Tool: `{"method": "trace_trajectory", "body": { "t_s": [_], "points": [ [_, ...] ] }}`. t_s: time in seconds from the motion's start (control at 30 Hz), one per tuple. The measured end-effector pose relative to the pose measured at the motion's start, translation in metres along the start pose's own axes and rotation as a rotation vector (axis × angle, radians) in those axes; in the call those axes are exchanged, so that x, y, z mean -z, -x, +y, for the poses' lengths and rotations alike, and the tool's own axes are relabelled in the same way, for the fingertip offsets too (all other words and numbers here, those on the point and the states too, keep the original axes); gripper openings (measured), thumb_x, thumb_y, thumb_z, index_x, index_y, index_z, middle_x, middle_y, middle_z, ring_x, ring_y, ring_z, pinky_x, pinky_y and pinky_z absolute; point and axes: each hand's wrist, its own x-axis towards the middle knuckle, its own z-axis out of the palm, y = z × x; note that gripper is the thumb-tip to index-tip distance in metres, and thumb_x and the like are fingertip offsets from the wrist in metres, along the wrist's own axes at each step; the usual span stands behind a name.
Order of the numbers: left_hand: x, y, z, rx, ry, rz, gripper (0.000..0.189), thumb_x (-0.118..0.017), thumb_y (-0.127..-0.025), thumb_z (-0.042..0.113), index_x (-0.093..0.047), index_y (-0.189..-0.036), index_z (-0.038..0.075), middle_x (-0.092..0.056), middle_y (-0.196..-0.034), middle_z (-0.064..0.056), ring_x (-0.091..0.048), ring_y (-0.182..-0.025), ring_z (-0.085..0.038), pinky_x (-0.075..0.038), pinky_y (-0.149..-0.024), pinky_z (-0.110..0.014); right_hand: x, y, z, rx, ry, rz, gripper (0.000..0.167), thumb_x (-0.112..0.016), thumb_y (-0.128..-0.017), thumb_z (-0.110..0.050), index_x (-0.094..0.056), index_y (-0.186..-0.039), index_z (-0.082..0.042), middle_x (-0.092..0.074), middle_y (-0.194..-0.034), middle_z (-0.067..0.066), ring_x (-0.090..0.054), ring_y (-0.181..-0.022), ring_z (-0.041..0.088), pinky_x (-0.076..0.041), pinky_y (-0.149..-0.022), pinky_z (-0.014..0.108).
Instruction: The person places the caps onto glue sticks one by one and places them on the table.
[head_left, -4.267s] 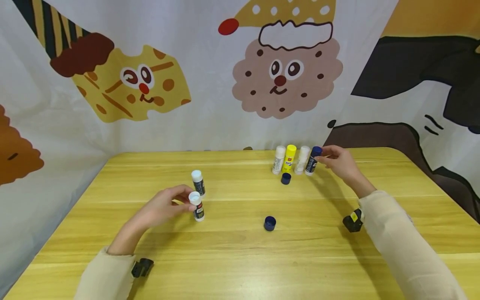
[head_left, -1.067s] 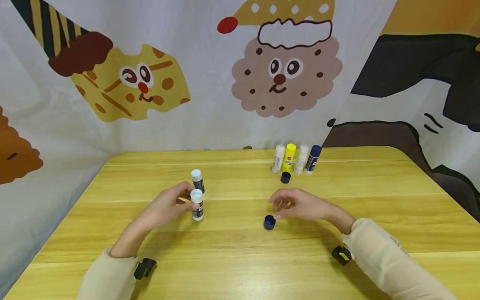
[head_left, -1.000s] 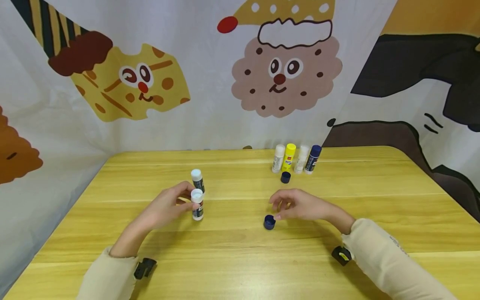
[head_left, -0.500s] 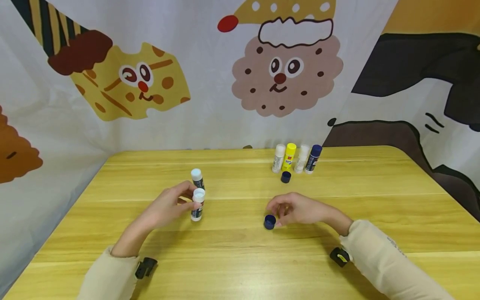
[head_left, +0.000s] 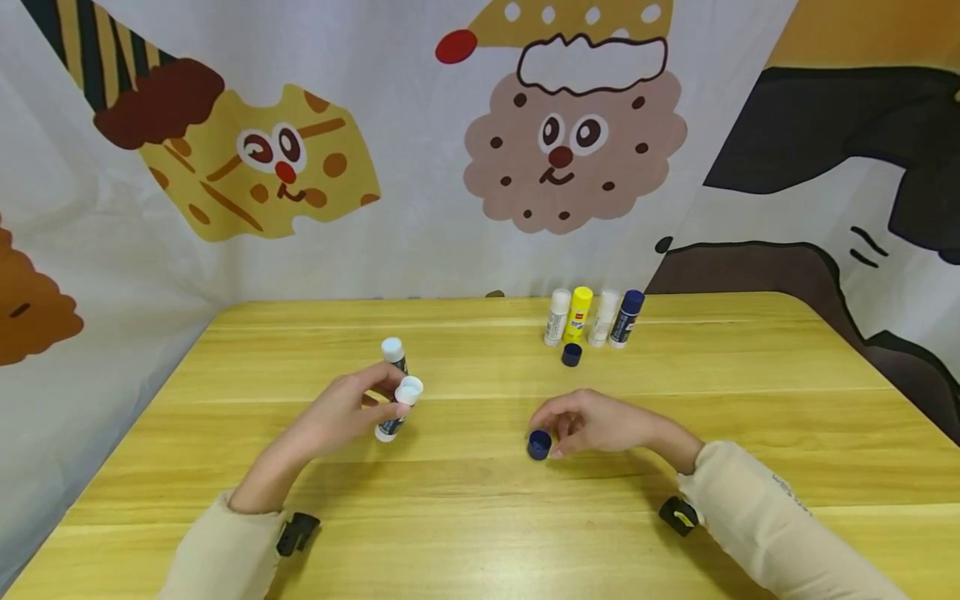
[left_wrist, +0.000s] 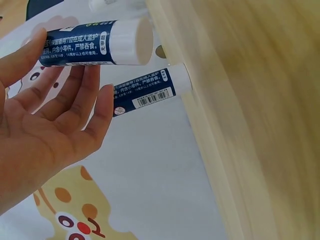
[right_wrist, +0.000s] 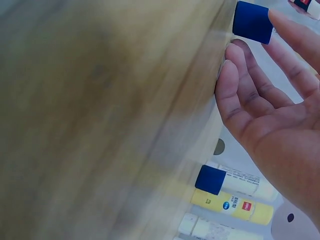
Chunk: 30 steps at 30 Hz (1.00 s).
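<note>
My left hand [head_left: 337, 417] grips an uncapped glue stick [head_left: 392, 427] with a dark blue label and white ends, between thumb and fingers. The stick leans with its open white top to the right. Just behind it stands a second dark-labelled glue stick [head_left: 392, 350] with a white top, partly hidden by my fingers; the left wrist view shows its barcode [left_wrist: 153, 98]. My right hand [head_left: 600, 421] pinches a dark blue cap [head_left: 539, 445] by its sides, thumb on the near right, forefinger behind. The cap lies open side up on the table; the right wrist view shows its blue wall [right_wrist: 251, 22].
At the back right stand a white glue stick [head_left: 557, 317], a yellow one [head_left: 578, 315], another white one [head_left: 603, 319] and a dark blue one [head_left: 626, 319] in a row. A second blue cap [head_left: 572, 355] lies before them. A printed curtain [head_left: 420, 217] hangs behind the wooden table [head_left: 465, 517].
My right hand left the dark blue glue stick in the back row, came to the nearer cap and closed its fingers on it. My left hand has tipped its glue stick rightward.
</note>
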Motion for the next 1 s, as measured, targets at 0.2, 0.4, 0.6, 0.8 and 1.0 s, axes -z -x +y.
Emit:
{"method": "trace_trajectory", "body": {
  "t_s": [0.2, 0.4, 0.6, 0.8, 1.0],
  "points": [
    [-0.001, -0.001, 0.002, -0.007, 0.008, -0.017, 0.018, -0.061, -0.088, 0.011, -0.058, -0.104, 0.003, -0.059, -0.093, -0.003, -0.054, -0.089, -0.019, -0.047, -0.075, -0.036, -0.001, 0.0, -0.001, 0.021, 0.005, -0.003, 0.027, -0.066, -0.083, -0.005, -0.061, -0.109, 0.0, -0.063, -0.093, 0.01, -0.053, -0.07, 0.014, -0.044, -0.059, 0.022],
    [-0.004, -0.002, 0.004, -0.027, 0.021, -0.018, 0.018, -0.061, -0.088, 0.011, -0.058, -0.104, 0.003, -0.06, -0.092, -0.004, -0.055, -0.089, -0.02, -0.048, -0.073, -0.035, -0.001, 0.0, -0.002, 0.01, 0.005, -0.004, 0.024, -0.065, -0.083, -0.005, -0.062, -0.107, -0.002, -0.062, -0.091, 0.009, -0.053, -0.07, 0.014, -0.044, -0.058, 0.022],
    [-0.008, -0.004, 0.007, -0.03, 0.009, -0.014, 0.017, -0.061, -0.088, 0.01, -0.059, -0.103, 0.002, -0.06, -0.093, -0.004, -0.056, -0.089, -0.02, -0.047, -0.077, -0.038, -0.001, 0.0, -0.003, 0.006, 0.009, 0.01, 0.022, -0.066, -0.083, -0.006, -0.062, -0.105, -0.003, -0.062, -0.09, 0.009, -0.054, -0.069, 0.015, -0.044, -0.056, 0.022],
    [-0.012, -0.007, 0.012, -0.027, -0.002, -0.022, 0.018, -0.06, -0.089, 0.011, -0.058, -0.104, 0.003, -0.061, -0.093, -0.004, -0.058, -0.089, -0.018, -0.047, -0.08, -0.039, 0.0, 0.001, -0.004, -0.012, 0.01, 0.063, 0.022, -0.067, -0.082, -0.006, -0.061, -0.103, -0.002, -0.063, -0.091, 0.008, -0.058, -0.075, 0.017, -0.049, -0.063, 0.026],
    [-0.017, -0.011, 0.015, -0.051, -0.018, -0.021, 0.016, -0.061, -0.088, 0.01, -0.059, -0.102, 0.003, -0.061, -0.092, -0.003, -0.057, -0.086, -0.018, -0.047, -0.076, -0.036, 0.003, 0.0, -0.005, -0.03, -0.011, 0.116, 0.02, -0.065, -0.083, -0.002, -0.059, -0.102, 0.0, -0.063, -0.094, 0.009, -0.06, -0.084, 0.022, -0.05, -0.072, 0.029]
  ]
}}
